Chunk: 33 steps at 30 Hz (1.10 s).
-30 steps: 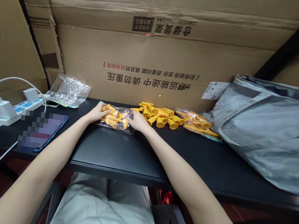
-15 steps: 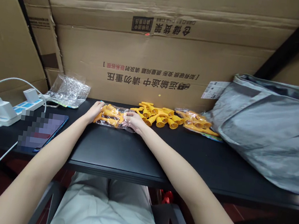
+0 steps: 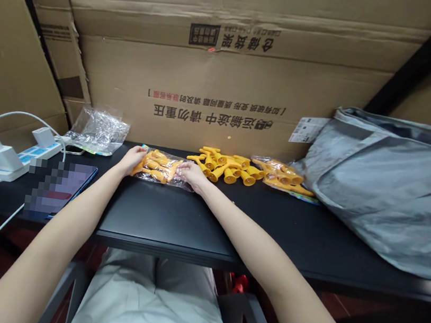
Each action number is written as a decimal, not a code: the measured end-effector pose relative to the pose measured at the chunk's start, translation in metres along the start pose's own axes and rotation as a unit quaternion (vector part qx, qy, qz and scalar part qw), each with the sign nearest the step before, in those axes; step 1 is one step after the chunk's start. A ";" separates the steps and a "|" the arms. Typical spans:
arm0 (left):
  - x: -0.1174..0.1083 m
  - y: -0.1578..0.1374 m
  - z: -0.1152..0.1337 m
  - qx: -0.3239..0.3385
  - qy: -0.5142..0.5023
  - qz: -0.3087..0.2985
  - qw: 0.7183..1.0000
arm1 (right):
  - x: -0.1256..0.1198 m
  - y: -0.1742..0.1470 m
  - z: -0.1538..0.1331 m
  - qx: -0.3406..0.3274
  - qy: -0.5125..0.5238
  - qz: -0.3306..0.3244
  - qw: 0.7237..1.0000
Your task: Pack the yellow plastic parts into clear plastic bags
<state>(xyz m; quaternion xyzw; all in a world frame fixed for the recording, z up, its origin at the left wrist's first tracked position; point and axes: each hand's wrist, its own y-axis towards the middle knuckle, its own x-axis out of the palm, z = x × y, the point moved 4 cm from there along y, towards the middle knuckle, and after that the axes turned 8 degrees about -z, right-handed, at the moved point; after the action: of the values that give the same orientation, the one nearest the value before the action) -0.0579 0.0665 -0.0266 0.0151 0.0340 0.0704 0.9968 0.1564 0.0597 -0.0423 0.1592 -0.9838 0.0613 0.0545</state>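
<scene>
A clear plastic bag [image 3: 157, 167] with several yellow-orange plastic pieces inside lies across the black table, stretched between my hands. My left hand [image 3: 134, 160] is closed on its left end, where a bit of coloured card shows. My right hand [image 3: 192, 175] pinches the right end, thumb and fingers pressed on the film. Just right of that hand is a heap of loose yellow plastic pieces [image 3: 230, 168] with flared, cup-like ends. Farther right, more orange pieces sit in another clear bag [image 3: 284, 174].
A grey fabric bag [image 3: 388, 191] fills the table's right side. On the left are a crumpled clear bag [image 3: 102, 129], a power strip [image 3: 25, 161] with chargers and white cables, and a phone [image 3: 62, 191]. Cardboard [image 3: 219, 76] walls the back.
My left hand has shifted slightly left along the bag, and the yellow pieces inside lie more spread out. The loose heap has not moved.
</scene>
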 end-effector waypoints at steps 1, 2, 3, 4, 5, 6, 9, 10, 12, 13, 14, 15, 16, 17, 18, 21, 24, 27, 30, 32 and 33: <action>0.000 0.000 0.000 -0.005 -0.007 -0.006 1.000 | -0.001 0.001 0.000 -0.005 -0.008 0.004 1.000; 0.000 -0.001 0.001 -0.007 -0.010 -0.010 1.000 | -0.001 0.002 0.001 -0.010 -0.016 0.007 1.000; 0.000 -0.001 0.002 -0.005 -0.008 -0.013 1.000 | -0.002 0.003 0.001 -0.016 -0.024 0.008 1.000; -0.001 -0.001 0.003 -0.001 -0.004 -0.014 1.000 | -0.003 0.004 0.002 -0.022 -0.031 0.007 0.999; -0.001 -0.001 0.003 0.003 0.002 -0.014 1.000 | -0.004 0.005 0.003 -0.027 -0.039 0.007 0.999; -0.001 -0.001 0.003 0.007 0.007 -0.013 1.000 | -0.004 0.007 0.003 -0.032 -0.049 0.007 0.998; -0.003 0.001 0.001 0.019 0.018 -0.004 1.000 | -0.007 0.011 0.004 -0.047 -0.087 0.013 0.995; -0.004 0.002 0.000 0.024 0.025 -0.003 0.999 | -0.008 0.012 0.004 -0.052 -0.098 0.014 0.994; -0.005 0.004 -0.001 0.041 0.050 -0.007 0.998 | -0.009 0.013 0.003 -0.060 -0.110 0.010 0.992; -0.005 0.004 -0.002 0.050 0.066 -0.010 0.997 | -0.009 0.013 0.002 -0.063 -0.112 0.006 0.992; -0.005 0.005 -0.003 0.058 0.081 -0.013 0.995 | -0.009 0.012 0.001 -0.068 -0.114 0.002 0.991; -0.005 0.006 -0.004 0.065 0.096 -0.015 0.993 | -0.009 0.011 0.000 -0.072 -0.116 -0.001 0.991; -0.004 0.006 -0.005 0.070 0.107 -0.015 0.992 | -0.008 0.010 -0.002 -0.076 -0.117 -0.004 0.990; -0.004 0.006 -0.005 0.074 0.116 -0.015 0.990 | -0.008 0.008 -0.003 -0.079 -0.119 -0.008 0.990; -0.003 0.006 -0.005 0.076 0.123 -0.014 0.989 | -0.007 0.006 -0.005 -0.082 -0.121 -0.014 0.989; -0.002 0.003 -0.004 0.069 0.136 -0.008 0.988 | -0.002 0.000 -0.010 -0.094 -0.141 -0.052 0.984; -0.001 -0.001 0.000 0.062 0.141 -0.007 0.988 | 0.005 -0.005 -0.013 -0.106 -0.195 -0.113 0.969; -0.001 -0.003 0.003 0.060 0.142 -0.010 0.988 | 0.009 -0.007 -0.013 -0.121 -0.228 -0.164 0.952; -0.001 -0.004 0.004 0.061 0.145 -0.008 0.988 | 0.009 -0.005 -0.012 -0.128 -0.234 -0.184 0.946; -0.001 -0.004 0.004 0.063 0.146 -0.006 0.987 | 0.007 -0.003 -0.010 -0.123 -0.235 -0.180 0.947; -0.001 -0.003 0.004 0.062 0.146 -0.007 0.987 | 0.007 -0.003 -0.010 -0.120 -0.235 -0.177 0.948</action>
<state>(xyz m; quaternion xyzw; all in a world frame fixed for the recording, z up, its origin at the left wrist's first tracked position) -0.0576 0.0629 -0.0227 0.0666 0.1831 0.0624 0.9788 0.1518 0.0562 -0.0313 0.3333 -0.9246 -0.1075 -0.1500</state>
